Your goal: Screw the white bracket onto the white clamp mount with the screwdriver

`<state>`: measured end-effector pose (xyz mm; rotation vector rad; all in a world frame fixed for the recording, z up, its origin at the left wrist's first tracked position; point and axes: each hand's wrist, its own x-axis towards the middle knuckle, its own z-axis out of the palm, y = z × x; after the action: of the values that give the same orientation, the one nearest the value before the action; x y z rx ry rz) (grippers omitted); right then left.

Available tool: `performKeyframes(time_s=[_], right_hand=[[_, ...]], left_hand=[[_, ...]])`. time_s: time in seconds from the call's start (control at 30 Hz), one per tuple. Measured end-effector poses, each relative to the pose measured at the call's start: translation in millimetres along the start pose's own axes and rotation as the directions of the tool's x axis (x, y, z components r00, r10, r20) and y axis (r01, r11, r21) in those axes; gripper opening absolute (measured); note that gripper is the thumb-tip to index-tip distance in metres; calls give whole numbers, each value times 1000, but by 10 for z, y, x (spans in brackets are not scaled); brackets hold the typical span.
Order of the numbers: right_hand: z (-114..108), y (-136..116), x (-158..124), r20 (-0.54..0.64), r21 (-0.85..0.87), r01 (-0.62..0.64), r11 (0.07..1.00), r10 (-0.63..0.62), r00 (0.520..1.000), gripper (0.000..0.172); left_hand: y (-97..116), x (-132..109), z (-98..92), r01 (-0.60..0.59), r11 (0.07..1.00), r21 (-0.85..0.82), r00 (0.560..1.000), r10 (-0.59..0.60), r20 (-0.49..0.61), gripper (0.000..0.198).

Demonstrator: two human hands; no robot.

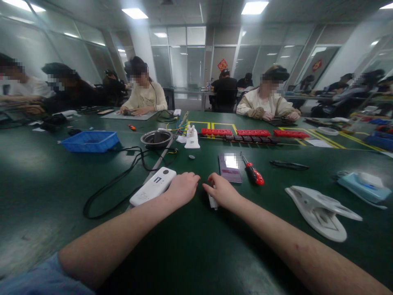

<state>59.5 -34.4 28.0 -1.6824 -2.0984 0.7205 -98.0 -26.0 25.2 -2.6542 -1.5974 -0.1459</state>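
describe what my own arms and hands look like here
Your left hand and right hand are ungloved, with no watch or bracelet visible. A light blue sleeve shows on the left arm; the visible right arm is bare.

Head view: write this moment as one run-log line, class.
left hand: beside white box | right hand: at small white item, contact unclear | phone: on table | screwdriver: right of phone

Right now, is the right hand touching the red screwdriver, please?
Apart: the head view shows green tabletop between the right hand and the screwdriver.
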Motion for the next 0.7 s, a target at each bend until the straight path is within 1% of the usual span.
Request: performKeyframes(time_s=[0.07, 0.13, 0.2, 0.3, 0.33, 0.4, 0.43, 0.47, 0.5, 0.53, 0.57, 0.6, 0.63, 0.67, 0.7], right_hand=[[6, -48, 1, -19, -9, 21, 1000, -21, 1000, 38], [-68, -43, -55, -24, -21, 21, 1000, -21, 999, 41], [-227, 19, -164, -14, -39, 11, 999, -12, 1000, 38], [-596, 222, -416, 14, -62, -15, 998, 16, 1000, 34], [-740, 322, -514, -7, -63, -35, 997, 35, 999, 34], [-1032, 572, -709, -121, -67, -103, 992, 95, 988, 36], [-1168, 720, -798, -220, -88, -169, 982, 147, 964, 37], [-1290, 879, -878, -315, -112, -248, 962, 202, 927, 37], [-1394, 1044, -947, -385, -133, -340, 931, 267, 883, 37], [-1476, 1209, -1006, -415, -150, -398, 905, 308, 856, 37], [-1534, 1367, -1054, -416, -162, -427, 889, 331, 847, 37], [-1570, 1512, -1093, -397, -162, -431, 888, 342, 852, 38], [-1586, 1637, -1125, -360, -148, -421, 895, 347, 866, 40], [-1587, 1739, -1149, -322, -122, -411, 904, 355, 877, 42], [-1578, 1814, -1167, -288, -91, -408, 908, 368, 884, 44]], left_hand=[[-14, 14, 30, -41, 999, -22, 999, 41, 11, 19], [-44, 26, 70, -44, 998, -39, 999, 45, 17, 19], [-80, 34, 105, -23, 998, -55, 1000, 24, 17, 19], [-117, 32, 114, 31, 997, -67, 999, -30, 20, 21], [-116, 27, 100, 47, 997, -67, 999, -46, 18, 22], [-84, 10, 50, 60, 996, -66, 998, -60, -2, 27], [-51, -3, 19, 47, 996, -80, 998, -50, -35, 29], [-7, -20, -11, 15, 994, -105, 997, -23, -78, 30], [46, -38, -37, -37, 990, -138, 991, 18, -131, 32], [105, -59, -56, -109, 979, -172, 981, 78, -177, 33], [164, -80, -65, -193, 962, -192, 968, 155, -197, 35], [220, -100, -65, -274, 941, -200, 952, 236, -195, 36], [266, -117, -57, -346, 916, -203, 934, 316, -165, 38], [301, -130, -45, -393, 896, -208, 919, 373, -130, 37], [321, -139, -32, -414, 885, -215, 910, 401, -101, 35]])
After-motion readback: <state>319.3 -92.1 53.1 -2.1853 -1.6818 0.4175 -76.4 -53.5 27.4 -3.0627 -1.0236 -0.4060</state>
